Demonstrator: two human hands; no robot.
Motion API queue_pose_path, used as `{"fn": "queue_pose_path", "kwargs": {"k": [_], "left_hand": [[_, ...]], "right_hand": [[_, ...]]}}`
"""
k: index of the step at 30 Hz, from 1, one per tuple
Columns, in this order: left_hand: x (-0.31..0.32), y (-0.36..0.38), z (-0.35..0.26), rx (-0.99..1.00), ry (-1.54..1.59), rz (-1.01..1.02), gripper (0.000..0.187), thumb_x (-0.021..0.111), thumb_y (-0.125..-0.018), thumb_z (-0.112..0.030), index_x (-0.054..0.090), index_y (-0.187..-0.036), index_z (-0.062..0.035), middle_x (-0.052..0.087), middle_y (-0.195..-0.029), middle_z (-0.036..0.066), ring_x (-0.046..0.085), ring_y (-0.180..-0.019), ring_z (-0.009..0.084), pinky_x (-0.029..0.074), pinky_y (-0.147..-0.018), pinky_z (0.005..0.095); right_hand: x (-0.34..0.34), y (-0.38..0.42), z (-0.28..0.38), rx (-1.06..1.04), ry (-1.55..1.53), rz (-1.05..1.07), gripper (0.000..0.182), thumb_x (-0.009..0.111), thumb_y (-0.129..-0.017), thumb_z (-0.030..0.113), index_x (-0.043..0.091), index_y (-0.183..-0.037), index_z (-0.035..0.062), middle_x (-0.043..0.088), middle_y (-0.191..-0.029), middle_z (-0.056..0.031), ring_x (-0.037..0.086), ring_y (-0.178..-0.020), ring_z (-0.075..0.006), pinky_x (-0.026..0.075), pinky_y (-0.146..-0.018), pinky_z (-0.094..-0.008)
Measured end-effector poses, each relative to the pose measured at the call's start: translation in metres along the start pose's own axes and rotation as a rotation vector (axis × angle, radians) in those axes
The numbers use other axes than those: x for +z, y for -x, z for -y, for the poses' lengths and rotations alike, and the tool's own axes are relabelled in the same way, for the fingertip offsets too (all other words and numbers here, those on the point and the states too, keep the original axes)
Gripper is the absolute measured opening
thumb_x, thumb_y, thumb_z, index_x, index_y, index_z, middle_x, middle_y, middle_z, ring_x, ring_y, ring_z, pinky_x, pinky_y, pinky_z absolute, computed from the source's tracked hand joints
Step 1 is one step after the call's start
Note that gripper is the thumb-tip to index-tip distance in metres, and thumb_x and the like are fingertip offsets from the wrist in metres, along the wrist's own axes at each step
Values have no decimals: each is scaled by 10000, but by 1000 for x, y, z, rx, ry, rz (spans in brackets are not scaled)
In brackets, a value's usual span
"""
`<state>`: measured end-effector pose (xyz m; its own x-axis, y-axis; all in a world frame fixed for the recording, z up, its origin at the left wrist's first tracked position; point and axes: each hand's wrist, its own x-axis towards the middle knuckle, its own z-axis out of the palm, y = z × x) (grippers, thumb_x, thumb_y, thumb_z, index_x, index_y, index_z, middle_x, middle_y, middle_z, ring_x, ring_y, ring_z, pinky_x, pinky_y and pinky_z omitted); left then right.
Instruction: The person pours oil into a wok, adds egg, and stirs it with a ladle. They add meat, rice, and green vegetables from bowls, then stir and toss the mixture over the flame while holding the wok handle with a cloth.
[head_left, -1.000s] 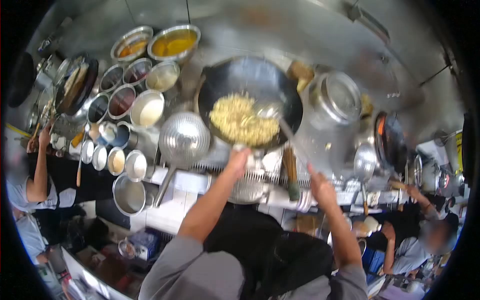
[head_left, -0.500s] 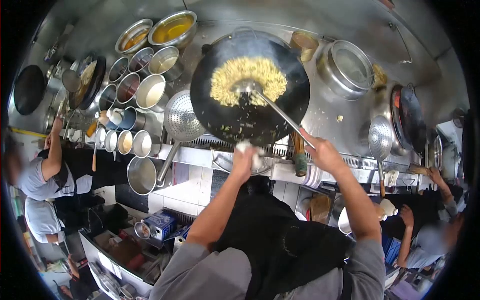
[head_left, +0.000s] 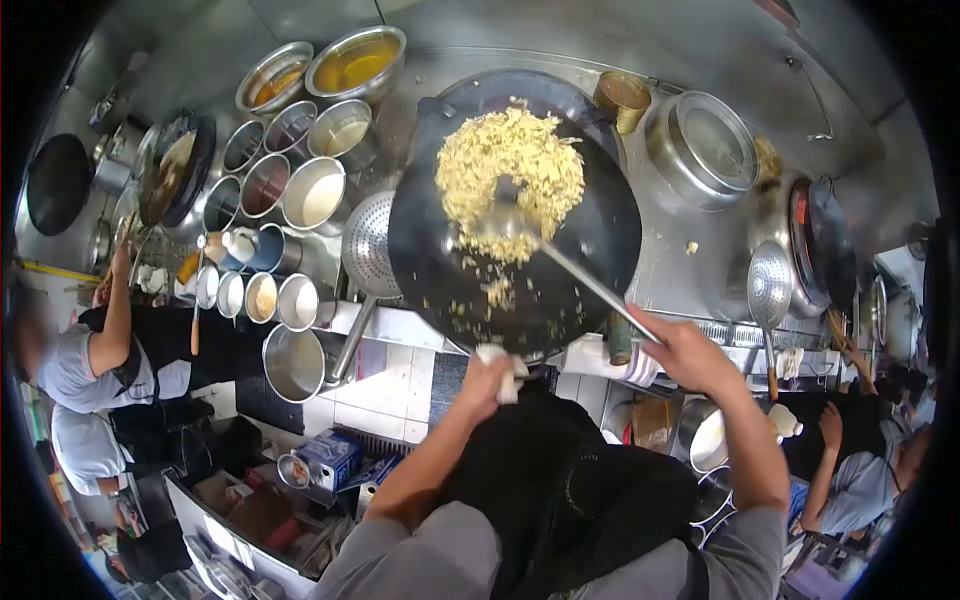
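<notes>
A large black wok (head_left: pixel 600 220) holds yellow food (head_left: pixel 470 170) that looks like fried rice with egg. Scattered bits, some green, lie on its near side. My left hand (head_left: pixel 483 385) is closed on a folded white cloth (head_left: pixel 492 354) at the wok's near edge; what lies under the cloth is hidden. With my right hand (head_left: pixel 692 355) I grip the long handle of a metal ladle (head_left: pixel 590 280). Its bowl (head_left: pixel 510 228), slightly blurred, is against the near part of the food.
Left of the wok are a perforated strainer (head_left: pixel 372 245), several metal pots of sauces (head_left: pixel 314 195) and two oil bowls (head_left: pixel 357 62). A lidded pot (head_left: pixel 703 150) and another strainer (head_left: pixel 769 285) stand right. Co-workers (head_left: pixel 85 355) (head_left: pixel 860 470) are on both sides.
The wok has come nearer me and tilted, its far side lifted off the burner. My left hand dropped lower with the cloth. The food is tossed and spread; the ladle moved nearer me.
</notes>
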<state>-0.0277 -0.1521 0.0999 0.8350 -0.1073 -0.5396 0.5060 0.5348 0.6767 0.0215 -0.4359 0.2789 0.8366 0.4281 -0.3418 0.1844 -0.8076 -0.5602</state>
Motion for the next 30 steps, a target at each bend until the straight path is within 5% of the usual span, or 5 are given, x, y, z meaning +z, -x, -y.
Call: {"fn": "queue_pose_path", "kwargs": {"k": [11, 17, 22, 26, 30], "left_hand": [[-23, -29, 11, -47, -16, 5, 213, 574, -870, -58, 501, -1071, -56, 616, -985, 116, 647, -847, 222, 563, -621, 344], [47, -35, -103, -148, 86, 38, 131, 527, -913, -95, 496, -1021, -28, 616, -938, 156, 653, -752, 240, 565, -577, 340], [-17, -70, 7, 82, -27, 10, 190, 568, -874, -71, 517, -1055, -42, 605, -936, 97, 650, -809, 218, 572, -626, 364], [-31, -39, -9, 36, -36, 67, 216, 598, -856, -62, 530, -1060, -50, 616, -991, 95, 644, -872, 215, 581, -678, 387], [-6, -44, -64, 71, 48, 56, 183, 585, -847, -57, 536, -1022, -38, 607, -949, 88, 636, -830, 208, 574, -636, 369]], "right_hand": [[17, -22, 3, 10, -7, -215, 604, 611, -855, 94, 423, -1424, 167, 648, -870, -262, 648, -773, -420, 504, -745, -466], [-40, 1, 27, 35, 11, 113, 607, 620, -858, 104, 422, -1424, 200, 653, -1032, -239, 661, -894, -379, 499, -845, -410], [22, -43, 10, 206, -1, -150, 548, 604, -881, 101, 459, -1400, 202, 639, -1082, -229, 667, -782, -378, 519, -756, -410], [71, -6, 22, 164, -488, -408, 555, 628, -901, 103, 438, -1419, 158, 676, -922, -182, 522, -669, -118, 465, -656, -274], [88, -3, 49, 289, -463, -507, 528, 598, -929, 111, 424, -1427, 118, 617, -777, -65, 512, -622, -103, 462, -591, -264]]}}
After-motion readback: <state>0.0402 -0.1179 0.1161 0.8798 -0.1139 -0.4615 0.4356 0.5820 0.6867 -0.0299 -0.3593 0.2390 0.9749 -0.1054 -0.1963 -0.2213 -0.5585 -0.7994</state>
